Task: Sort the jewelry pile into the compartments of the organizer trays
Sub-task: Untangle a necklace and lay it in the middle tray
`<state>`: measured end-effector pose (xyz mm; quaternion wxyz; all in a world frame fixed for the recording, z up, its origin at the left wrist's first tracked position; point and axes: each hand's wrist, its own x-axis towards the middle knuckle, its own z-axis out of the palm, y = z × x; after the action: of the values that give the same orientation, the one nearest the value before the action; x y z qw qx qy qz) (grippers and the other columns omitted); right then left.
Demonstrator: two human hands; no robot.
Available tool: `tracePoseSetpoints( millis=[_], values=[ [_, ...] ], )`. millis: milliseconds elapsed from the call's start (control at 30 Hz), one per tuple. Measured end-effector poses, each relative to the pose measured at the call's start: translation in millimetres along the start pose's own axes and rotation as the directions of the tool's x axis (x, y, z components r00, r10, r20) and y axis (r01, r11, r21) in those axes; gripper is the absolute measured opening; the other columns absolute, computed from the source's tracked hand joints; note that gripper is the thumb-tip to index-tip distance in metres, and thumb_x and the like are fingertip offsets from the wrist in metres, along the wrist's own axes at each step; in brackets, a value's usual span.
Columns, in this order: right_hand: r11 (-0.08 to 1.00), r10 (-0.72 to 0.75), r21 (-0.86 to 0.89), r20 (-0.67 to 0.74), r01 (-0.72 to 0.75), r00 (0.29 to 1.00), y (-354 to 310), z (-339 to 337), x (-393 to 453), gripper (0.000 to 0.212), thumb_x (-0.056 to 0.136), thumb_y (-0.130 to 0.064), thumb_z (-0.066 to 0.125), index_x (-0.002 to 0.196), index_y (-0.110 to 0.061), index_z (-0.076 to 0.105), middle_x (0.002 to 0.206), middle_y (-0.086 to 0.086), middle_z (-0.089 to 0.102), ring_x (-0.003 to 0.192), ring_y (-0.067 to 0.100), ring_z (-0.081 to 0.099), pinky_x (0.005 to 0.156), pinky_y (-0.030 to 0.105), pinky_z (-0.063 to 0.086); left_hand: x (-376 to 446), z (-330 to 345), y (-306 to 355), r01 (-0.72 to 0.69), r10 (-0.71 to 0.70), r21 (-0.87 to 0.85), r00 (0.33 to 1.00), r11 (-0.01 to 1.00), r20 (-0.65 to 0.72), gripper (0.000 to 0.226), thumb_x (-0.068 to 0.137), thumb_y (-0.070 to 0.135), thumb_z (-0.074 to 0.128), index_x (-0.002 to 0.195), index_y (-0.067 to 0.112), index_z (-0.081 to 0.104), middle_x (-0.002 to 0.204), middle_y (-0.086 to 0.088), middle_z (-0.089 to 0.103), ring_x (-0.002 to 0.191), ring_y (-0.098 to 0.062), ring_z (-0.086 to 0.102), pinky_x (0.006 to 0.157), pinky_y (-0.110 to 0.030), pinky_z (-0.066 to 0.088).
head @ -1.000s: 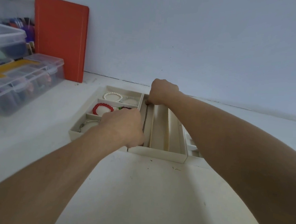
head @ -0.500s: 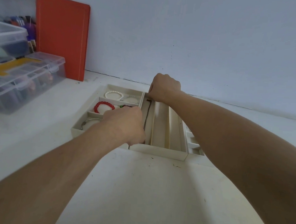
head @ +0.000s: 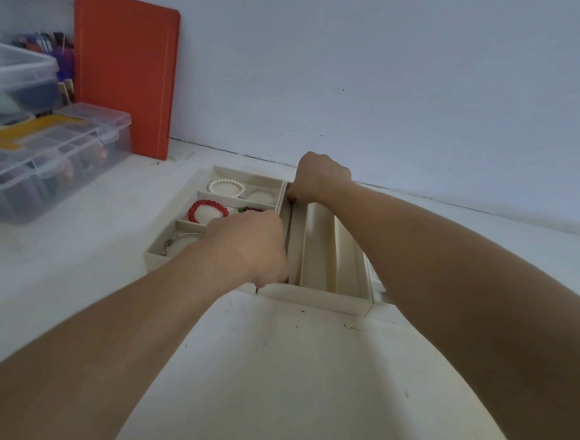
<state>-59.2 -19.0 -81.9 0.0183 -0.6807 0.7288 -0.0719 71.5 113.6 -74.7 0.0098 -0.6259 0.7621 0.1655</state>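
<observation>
Two cream organizer trays stand side by side on the white table. The left tray (head: 162,252) holds a white pearl bracelet (head: 225,186), a red bead bracelet (head: 208,210), a green and red piece (head: 250,210) and a silver bracelet (head: 174,241). The right tray (head: 314,299) has long slots. A thin dark necklace (head: 288,230) lies stretched along its leftmost slot. My right hand (head: 320,180) pinches the necklace's far end. My left hand (head: 249,248) pinches the near end, fingers curled down into the slot.
Clear plastic storage boxes (head: 46,154) with mixed contents are stacked at the left. An orange board (head: 124,70) leans against the wall behind them. A third tray's edge (head: 378,291) shows under my right forearm. Small dark specks lie on the table in front of the trays.
Both hands have lowered the necklace, which now lies straighter and deeper in the leftmost slot. My right hand has dropped slightly toward the tray's far end.
</observation>
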Motion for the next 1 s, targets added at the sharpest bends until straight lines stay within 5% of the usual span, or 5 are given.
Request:
tracePoseSetpoints(
  millis=[533, 700, 1000],
  values=[
    [1.000, 0.019, 0.015, -0.033, -0.018, 0.999, -1.4, -19.9, -6.1, 0.021, 0.079, -0.014, 0.064, 0.072, -0.018, 0.044, 0.071, -0.004, 0.051, 0.058, 0.014, 0.046, 0.053, 0.023, 0.030, -3.7, -6.2, -0.8, 0.002, -0.002, 0.065, 1.000, 0.998, 0.009, 0.016, 0.074, 0.019, 0.079, 0.068, 0.016, 0.064, 0.076, -0.001, 0.073, 0.078, -0.021, 0.070, 0.071, -0.035, 0.054],
    [0.999, 0.049, 0.014, -0.049, -0.048, 0.998, 11.3, -43.8, -14.1, 0.023, 0.082, -0.020, 0.069, 0.078, -0.019, 0.046, 0.073, -0.006, 0.050, 0.061, 0.015, 0.047, 0.053, 0.024, 0.029, -2.8, -11.7, -5.3, -0.032, 0.024, -0.046, 0.985, 0.998, -0.174, 0.007, 0.082, 0.026, 0.068, 0.083, 0.022, 0.074, 0.065, 0.003, 0.070, 0.070, -0.018, 0.069, 0.076, -0.033, 0.058],
    [0.993, 0.119, 0.031, -0.053, -0.117, 0.991, 63.4, -64.0, -57.0, 0.024, 0.077, -0.034, 0.075, 0.096, -0.020, 0.072, 0.087, -0.004, 0.073, 0.080, 0.018, 0.069, 0.067, 0.026, 0.048, -12.7, -10.2, 6.2, -0.093, 0.061, -0.093, 0.952, 0.991, -0.300, 0.017, 0.088, 0.041, 0.065, 0.085, 0.026, 0.073, 0.078, 0.010, 0.067, 0.073, -0.014, 0.064, 0.055, -0.024, 0.032]
  ],
)
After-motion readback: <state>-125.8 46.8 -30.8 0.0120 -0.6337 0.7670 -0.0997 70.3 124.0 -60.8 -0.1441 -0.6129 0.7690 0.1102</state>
